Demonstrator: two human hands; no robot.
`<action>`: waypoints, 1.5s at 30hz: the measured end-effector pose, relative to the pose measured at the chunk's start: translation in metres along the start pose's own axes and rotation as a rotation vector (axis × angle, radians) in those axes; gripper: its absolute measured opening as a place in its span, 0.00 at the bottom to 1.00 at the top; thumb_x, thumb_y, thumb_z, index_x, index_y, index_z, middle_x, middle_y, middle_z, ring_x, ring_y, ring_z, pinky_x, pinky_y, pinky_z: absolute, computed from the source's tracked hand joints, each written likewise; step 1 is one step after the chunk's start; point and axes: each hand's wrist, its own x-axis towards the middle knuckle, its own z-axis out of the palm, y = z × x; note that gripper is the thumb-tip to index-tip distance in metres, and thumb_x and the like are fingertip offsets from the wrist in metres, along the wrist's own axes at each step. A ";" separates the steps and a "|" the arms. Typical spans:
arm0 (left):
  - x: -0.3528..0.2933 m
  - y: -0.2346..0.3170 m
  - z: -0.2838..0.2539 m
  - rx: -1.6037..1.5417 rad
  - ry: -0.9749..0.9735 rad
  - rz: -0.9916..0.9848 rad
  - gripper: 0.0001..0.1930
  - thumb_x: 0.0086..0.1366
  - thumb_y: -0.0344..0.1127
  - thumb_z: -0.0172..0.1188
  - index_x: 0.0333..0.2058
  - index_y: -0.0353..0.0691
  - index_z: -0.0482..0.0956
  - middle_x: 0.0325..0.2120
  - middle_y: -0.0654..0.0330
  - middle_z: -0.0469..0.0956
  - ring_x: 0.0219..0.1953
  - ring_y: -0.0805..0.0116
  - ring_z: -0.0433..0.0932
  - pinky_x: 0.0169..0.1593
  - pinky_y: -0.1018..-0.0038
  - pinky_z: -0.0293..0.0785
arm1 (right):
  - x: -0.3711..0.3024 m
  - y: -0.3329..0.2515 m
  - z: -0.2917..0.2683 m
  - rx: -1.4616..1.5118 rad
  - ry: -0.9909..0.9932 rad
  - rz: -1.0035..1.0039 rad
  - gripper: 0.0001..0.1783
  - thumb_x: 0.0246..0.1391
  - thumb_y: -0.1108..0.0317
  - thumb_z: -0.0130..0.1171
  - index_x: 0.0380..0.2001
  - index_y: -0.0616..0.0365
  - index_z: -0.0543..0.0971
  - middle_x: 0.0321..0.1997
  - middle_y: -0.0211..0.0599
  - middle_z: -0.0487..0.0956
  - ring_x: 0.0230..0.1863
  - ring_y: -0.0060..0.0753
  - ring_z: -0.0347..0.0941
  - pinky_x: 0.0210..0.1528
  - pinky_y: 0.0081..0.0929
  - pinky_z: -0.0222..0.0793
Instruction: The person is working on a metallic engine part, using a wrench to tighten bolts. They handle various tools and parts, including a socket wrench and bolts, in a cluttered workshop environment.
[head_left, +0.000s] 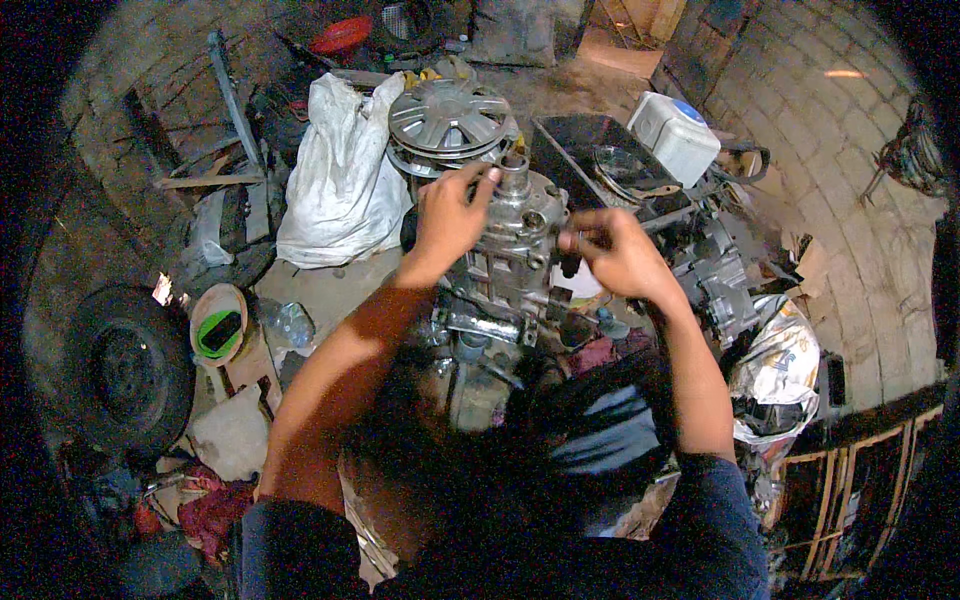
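Note:
A grey metal gearbox-like housing (507, 285) stands upright before me, with a round neck (514, 172) on top. At the upper left of the housing is my left hand (452, 218), its fingers reaching toward the neck, apart and with nothing seen in them. Whether the fingertips touch the metal is unclear. My right hand (620, 252) is beside the housing's upper right side, fingers bent toward it and smeared by motion. Anything it might hold cannot be made out. Below the housing, the metal parts lie in shadow.
Behind the housing are stacked wheel covers (450, 118) and a white sack (342, 180). A black tray (580, 150), a white plastic container (675, 138) and another metal casting (715, 275) stand right. On the left are a tyre (130, 370) and a bowl (220, 325) with green inside.

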 end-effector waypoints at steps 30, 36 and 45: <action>-0.157 0.131 0.031 -0.329 -0.423 0.095 0.12 0.57 0.31 0.67 0.40 0.38 0.79 0.36 0.53 0.81 0.37 0.54 0.81 0.41 0.65 0.78 | -0.179 0.030 0.024 0.423 0.216 0.228 0.12 0.53 0.64 0.64 0.36 0.61 0.83 0.39 0.46 0.83 0.42 0.44 0.80 0.48 0.35 0.72; -0.101 0.149 0.107 -0.114 -0.546 0.207 0.09 0.56 0.29 0.65 0.37 0.39 0.78 0.41 0.52 0.80 0.46 0.52 0.79 0.51 0.60 0.74 | -0.174 0.106 0.009 0.558 0.415 0.467 0.13 0.55 0.65 0.63 0.39 0.62 0.82 0.40 0.45 0.83 0.45 0.37 0.79 0.51 0.32 0.71; -0.086 0.141 0.195 -0.165 -0.742 -0.169 0.12 0.65 0.36 0.59 0.40 0.33 0.77 0.53 0.47 0.74 0.55 0.48 0.72 0.59 0.56 0.67 | -0.171 0.200 0.011 0.719 0.716 0.671 0.24 0.61 0.58 0.53 0.52 0.66 0.75 0.53 0.47 0.78 0.57 0.41 0.71 0.62 0.36 0.61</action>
